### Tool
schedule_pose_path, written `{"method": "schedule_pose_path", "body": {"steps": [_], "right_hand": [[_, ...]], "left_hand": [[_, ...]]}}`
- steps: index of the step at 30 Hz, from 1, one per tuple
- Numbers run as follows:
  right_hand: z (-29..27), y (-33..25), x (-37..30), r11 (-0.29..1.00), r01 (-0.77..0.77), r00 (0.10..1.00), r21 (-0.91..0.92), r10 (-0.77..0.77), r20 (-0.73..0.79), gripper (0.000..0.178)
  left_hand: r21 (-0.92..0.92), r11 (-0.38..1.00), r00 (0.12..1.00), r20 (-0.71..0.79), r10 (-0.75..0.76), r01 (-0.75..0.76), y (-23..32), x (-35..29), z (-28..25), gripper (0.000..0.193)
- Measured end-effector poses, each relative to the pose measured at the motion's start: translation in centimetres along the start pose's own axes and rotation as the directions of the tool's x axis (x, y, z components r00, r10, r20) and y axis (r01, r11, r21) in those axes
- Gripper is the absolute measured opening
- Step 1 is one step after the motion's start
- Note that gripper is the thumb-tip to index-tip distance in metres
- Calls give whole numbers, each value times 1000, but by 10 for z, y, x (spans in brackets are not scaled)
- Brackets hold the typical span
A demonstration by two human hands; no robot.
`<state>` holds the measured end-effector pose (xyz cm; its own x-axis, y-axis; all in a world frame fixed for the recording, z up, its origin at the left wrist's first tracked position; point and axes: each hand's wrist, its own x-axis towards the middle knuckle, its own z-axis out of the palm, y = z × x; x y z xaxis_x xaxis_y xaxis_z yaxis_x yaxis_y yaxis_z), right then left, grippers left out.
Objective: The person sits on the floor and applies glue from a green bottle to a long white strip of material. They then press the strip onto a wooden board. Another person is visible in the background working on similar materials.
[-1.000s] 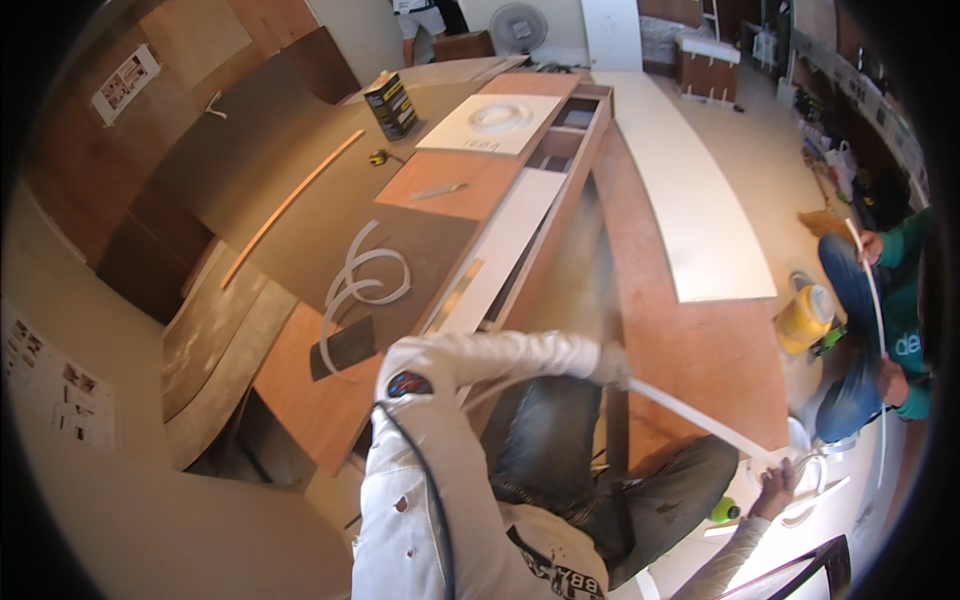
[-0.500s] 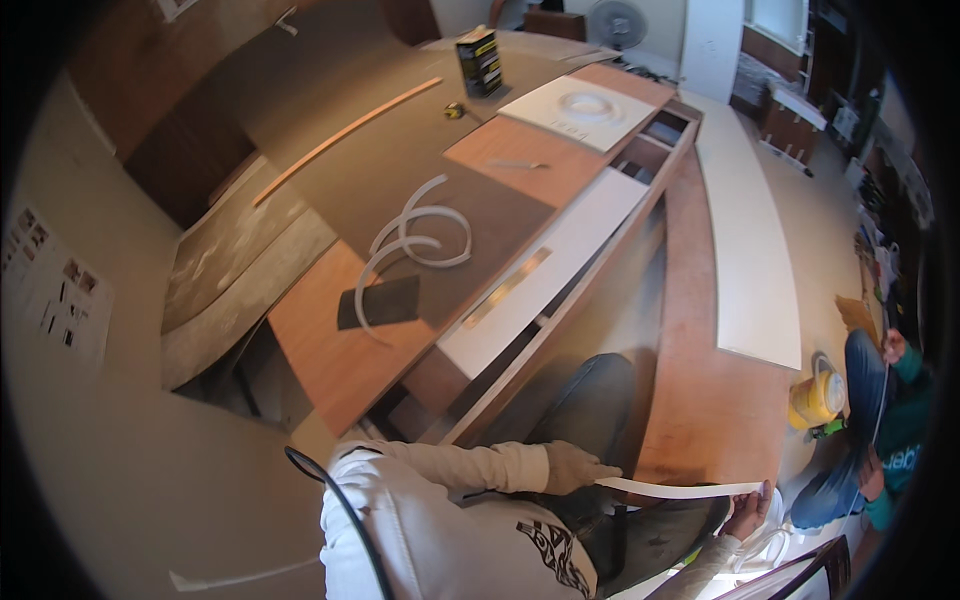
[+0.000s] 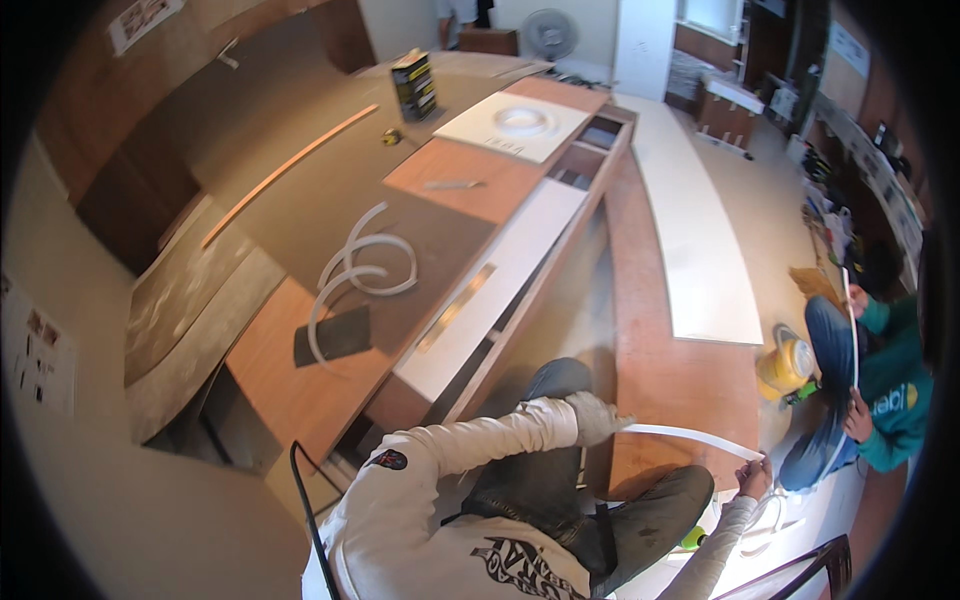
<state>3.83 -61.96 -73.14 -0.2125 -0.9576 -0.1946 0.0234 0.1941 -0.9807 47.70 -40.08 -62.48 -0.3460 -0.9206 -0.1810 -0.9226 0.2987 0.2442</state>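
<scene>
White edging strip [image 3: 690, 433], one, narrow and flexible: lower right of the frame, slightly bowed, spanning between two hands, in view across the near end of a reddish-brown wooden panel [image 3: 680, 385].

Left hand [image 3: 597, 418]: closed on the strip's left end; exact finger placement too small to tell.

Right hand [image 3: 755, 477]: narrow, thumb and fingers pinching the strip's right end, just past the panel's corner in view.

Dark trousers [image 3: 655, 525], worn, legs bent: bottom centre, below the strip.

White board [image 3: 700, 260], long: right of centre, overlapping the wooden panel.

Yellow tub [image 3: 785, 368]: right, near the panel's edge.

Co-worker [image 3: 895, 350], teal top, blue jeans: right edge, both hands on a thin white strip [image 3: 855, 345] held nearly upright.

Drawer unit [image 3: 535, 270], long, open compartments: centre, a white panel [image 3: 497, 287] lying along it.

Loose white coil [image 3: 410, 262]: left of centre, one tail lying over a dark rectangular sheet [image 3: 333, 338].

White square board [image 3: 470, 128], with a pale coiled roll [image 3: 522, 121] on it: upper centre.

Black-and-yellow can [image 3: 413, 88], upright: upper left of centre; tape measure [image 3: 391, 137] near its base.

Orange-brown batten [image 3: 290, 175]: upper left, lying diagonally.

Standing fan [image 3: 552, 35]: top centre.
</scene>
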Motion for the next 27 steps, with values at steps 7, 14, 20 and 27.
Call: {"method": "schedule_pose_path", "body": {"steps": [7,14,20,27], "right_hand": [[1,27,-38,997,-10,997,81,16,-73,51],[-33,68,-9,947,198,973,-253,-221,-67,49],[-21,16,-71,615,408,799,-675,-598,-62,48],[-207,119,-127,898,145,623,-415,-408,-667,41]], "left_hand": [[119,986,985,144,100,-117,-67,64,30,53],[230,954,949,292,120,-192,-61,107,20,58],[217,968,947,317,50,-123,-84,118,30,58],[206,969,986,121,117,-140,-79,173,47,56]]}}
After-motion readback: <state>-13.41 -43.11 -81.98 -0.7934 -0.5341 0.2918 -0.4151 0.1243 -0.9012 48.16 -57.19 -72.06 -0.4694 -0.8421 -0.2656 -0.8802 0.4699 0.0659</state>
